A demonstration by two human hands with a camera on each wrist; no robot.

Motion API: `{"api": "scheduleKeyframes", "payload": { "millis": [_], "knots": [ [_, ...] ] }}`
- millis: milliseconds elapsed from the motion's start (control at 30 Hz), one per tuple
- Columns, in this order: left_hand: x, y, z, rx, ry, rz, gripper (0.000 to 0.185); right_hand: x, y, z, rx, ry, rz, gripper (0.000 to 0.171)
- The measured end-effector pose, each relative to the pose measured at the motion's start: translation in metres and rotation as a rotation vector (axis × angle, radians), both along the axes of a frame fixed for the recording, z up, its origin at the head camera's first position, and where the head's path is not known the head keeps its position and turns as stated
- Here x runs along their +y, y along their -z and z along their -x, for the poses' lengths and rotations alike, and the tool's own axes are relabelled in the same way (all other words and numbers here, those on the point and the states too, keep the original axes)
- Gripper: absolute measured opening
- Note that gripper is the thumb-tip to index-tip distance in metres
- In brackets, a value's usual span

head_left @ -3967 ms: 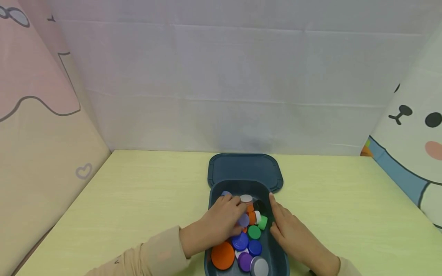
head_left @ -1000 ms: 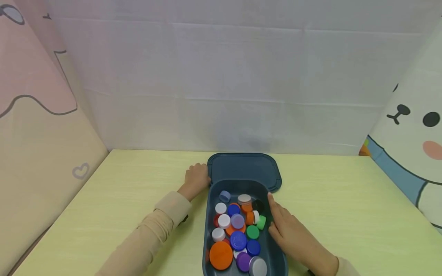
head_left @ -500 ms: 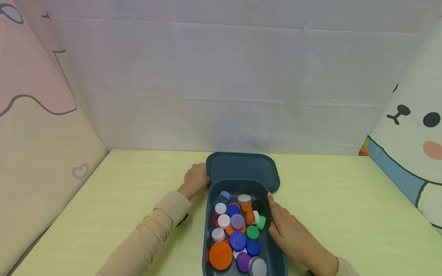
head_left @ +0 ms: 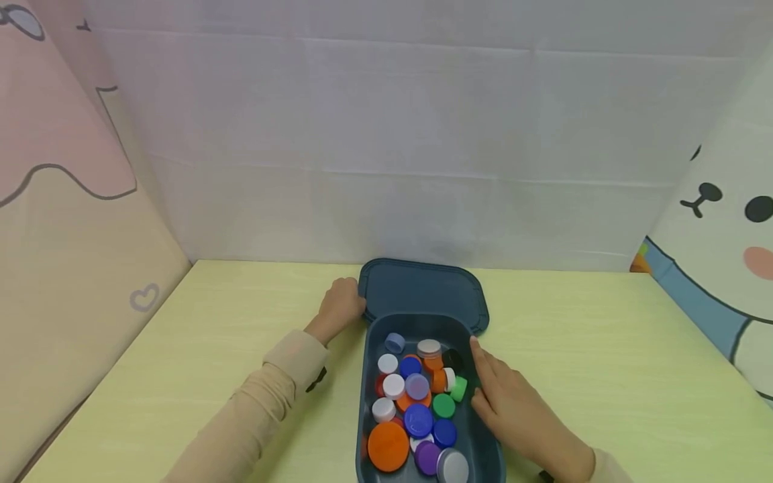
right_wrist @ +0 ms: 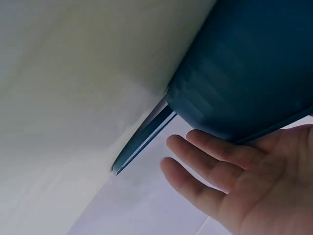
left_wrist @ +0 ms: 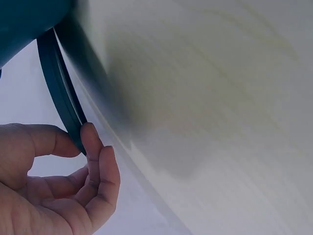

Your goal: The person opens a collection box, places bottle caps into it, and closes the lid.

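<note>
Lid (head_left: 423, 290) edge was pinched by left hand (left_wrist: 54, 181), clear only at that wrist; right hand (head_left: 513, 409) lay flat-fingered against box (head_left: 483, 456) rim

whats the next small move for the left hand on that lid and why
Probably lift the lid a little higher by its left edge and bring it toward the box. The left hand pinches that edge between thumb and fingers, its left side looks raised, and the right hand rests open on the box's right rim, steadying it. The bottle caps sit inside.
</note>
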State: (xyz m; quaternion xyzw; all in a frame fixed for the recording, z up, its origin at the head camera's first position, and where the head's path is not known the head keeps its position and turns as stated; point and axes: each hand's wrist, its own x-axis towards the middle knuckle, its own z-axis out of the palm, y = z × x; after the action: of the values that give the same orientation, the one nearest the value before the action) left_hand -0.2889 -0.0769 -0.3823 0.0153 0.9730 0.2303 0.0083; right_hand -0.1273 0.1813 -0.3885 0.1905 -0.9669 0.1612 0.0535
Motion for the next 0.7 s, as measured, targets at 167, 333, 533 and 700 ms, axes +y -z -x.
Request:
{"api": "scheduleKeyframes", "payload": {
  "millis": [167,333,533,700],
  "knots": [
    [0.001,-0.009,-0.003,-0.021,-0.015,-0.015,0.014,0.0,-0.002,0.001,0.06,0.003,-0.039,0.062],
    [0.001,-0.013,-0.004,-0.023,-0.018,-0.029,0.012,0.0,-0.005,0.002,0.066,0.004,-0.058,0.062],
    [0.001,-0.019,-0.006,-0.021,-0.006,-0.045,0.006,0.001,-0.01,0.004,0.044,-0.001,-0.066,0.063],
    [0.003,-0.028,-0.009,-0.006,0.007,-0.063,0.009,0.002,-0.013,0.006,0.022,0.012,-0.077,0.062]
  ]
}}
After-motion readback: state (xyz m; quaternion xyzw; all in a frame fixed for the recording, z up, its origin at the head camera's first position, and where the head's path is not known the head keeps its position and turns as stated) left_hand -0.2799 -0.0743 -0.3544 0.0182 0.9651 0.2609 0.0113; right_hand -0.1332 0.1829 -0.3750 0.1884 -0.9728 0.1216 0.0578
